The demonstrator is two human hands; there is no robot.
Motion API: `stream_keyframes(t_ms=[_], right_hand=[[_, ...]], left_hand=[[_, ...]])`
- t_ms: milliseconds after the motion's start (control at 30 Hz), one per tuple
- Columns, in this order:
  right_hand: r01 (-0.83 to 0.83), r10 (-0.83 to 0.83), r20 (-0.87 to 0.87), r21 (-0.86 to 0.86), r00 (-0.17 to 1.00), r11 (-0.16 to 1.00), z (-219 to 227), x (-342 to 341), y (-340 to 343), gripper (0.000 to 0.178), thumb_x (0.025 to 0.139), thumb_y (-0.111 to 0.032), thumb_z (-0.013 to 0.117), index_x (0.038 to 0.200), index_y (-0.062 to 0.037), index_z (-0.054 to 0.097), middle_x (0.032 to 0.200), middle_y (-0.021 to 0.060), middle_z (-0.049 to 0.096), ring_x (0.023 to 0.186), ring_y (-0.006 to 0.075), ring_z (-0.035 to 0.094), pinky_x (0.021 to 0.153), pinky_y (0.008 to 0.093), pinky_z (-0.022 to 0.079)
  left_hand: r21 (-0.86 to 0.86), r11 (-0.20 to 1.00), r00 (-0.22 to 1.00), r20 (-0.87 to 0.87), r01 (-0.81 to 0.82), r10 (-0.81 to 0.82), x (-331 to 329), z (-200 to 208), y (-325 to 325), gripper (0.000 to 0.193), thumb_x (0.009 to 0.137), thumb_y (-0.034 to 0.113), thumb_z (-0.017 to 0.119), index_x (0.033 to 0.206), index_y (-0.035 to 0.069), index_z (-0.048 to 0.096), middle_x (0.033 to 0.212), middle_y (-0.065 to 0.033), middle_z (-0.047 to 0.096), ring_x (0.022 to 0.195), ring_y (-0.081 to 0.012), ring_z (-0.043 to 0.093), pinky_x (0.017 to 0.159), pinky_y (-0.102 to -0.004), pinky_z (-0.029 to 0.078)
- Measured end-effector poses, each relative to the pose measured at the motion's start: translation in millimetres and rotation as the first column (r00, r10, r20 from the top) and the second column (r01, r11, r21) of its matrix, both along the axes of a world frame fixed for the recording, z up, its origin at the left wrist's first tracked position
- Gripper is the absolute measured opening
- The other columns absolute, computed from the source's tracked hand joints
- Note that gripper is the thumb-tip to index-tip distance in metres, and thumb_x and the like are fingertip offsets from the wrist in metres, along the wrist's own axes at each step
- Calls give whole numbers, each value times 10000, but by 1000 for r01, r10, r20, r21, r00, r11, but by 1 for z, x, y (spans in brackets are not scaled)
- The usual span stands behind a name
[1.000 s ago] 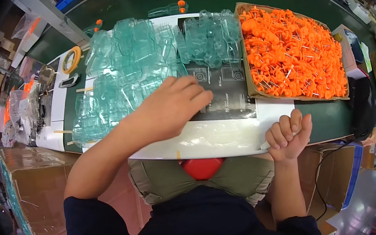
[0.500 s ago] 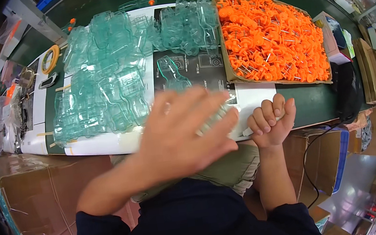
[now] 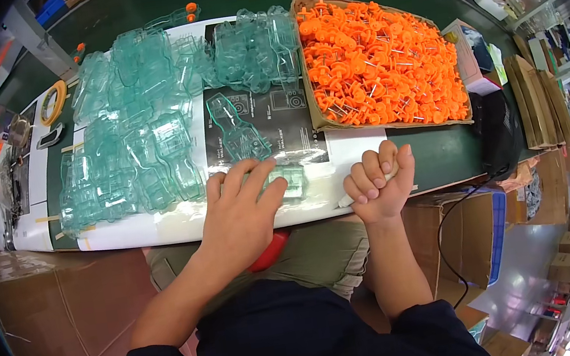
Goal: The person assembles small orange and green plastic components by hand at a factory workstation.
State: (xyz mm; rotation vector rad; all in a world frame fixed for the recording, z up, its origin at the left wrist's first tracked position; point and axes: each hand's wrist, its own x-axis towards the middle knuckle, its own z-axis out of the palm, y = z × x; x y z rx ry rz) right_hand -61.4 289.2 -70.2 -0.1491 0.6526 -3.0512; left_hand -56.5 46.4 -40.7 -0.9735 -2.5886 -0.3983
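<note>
Bare skin: my left hand (image 3: 239,213), fingers spread, half bent; clear piece (image 3: 293,183) just right of its thumb, contact unclear. My right hand (image 3: 381,180) fisted round slim white stick (image 3: 346,201). Single green-clear shell (image 3: 238,130) just beyond left fingertips, on dark sheet (image 3: 300,128). Laid-out shells (image 3: 141,165) left of left hand, look bare of orange; loose shell heap (image 3: 245,52) farther out, some laying-out seemingly left. Carton (image 3: 358,125) of orange parts (image 3: 385,62) beyond right hand, near full, blocking reach forward. Black bag (image 3: 493,130) right of it. Far beyond left hand: orange-ended piece (image 3: 190,8).

Gry flr (image 3: 528,264) shines rt of grn bench (image 3: 442,154).
</note>
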Motion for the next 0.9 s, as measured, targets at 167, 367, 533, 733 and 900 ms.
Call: stream_keyframes(t_ms=[167, 367, 533, 733, 900], right_hand=[[71, -83, 35, 252, 996, 965, 22, 0, 5, 409, 1050, -409, 416, 752, -134, 471, 534, -14, 396, 408, 88, 334, 380, 248, 295], [242, -489, -84, 932, 868, 271, 97, -30, 10, 239, 949, -208, 501, 759, -72, 549, 559, 22, 474, 425, 106, 367, 403, 223, 286], [283, -370, -351, 932, 860, -226, 116, -70, 24, 135, 895, -168, 609, 907, -41, 654, 604, 60, 535, 506, 164, 498, 475, 260, 398], [349, -8, -528, 573, 849, -741, 96, -98, 29, 174, 864, -149, 665, 1016, -74, 707, 669, 62, 588, 619, 184, 569, 581, 291, 471], [473, 159, -583, 437, 797, -765, 89, -111, 31, 180, 867, -156, 681, 1027, -85, 720, 763, 64, 646, 674, 192, 590, 626, 305, 490]], left_hand=[[174, 978, 993, 48, -114, 107, 4, 13, 9, 334, 749, 131, 697, 1068, 108, 599, 1286, -85, 568, 1139, -275, 499, 932, -463, 327], [166, 985, 989, 148, -50, 25, 12, 10, 14, 340, 735, 121, 711, 1065, 110, 628, 1280, -77, 572, 1083, -275, 509, 933, -460, 316], [232, 972, 992, 123, -44, 15, 19, 38, 6, 319, 758, 117, 711, 1072, 116, 653, 1270, -74, 579, 1043, -275, 516, 919, -462, 325], [287, 958, 983, 173, 7, -59, 15, 26, -2, 291, 779, 114, 716, 1066, 123, 669, 1199, -58, 624, 968, -249, 551, 846, -406, 406], [264, 962, 953, 302, -69, -15, 4, 14, -8, 281, 781, 91, 718, 1059, 102, 677, 1133, -50, 659, 905, -239, 578, 778, -359, 460]])
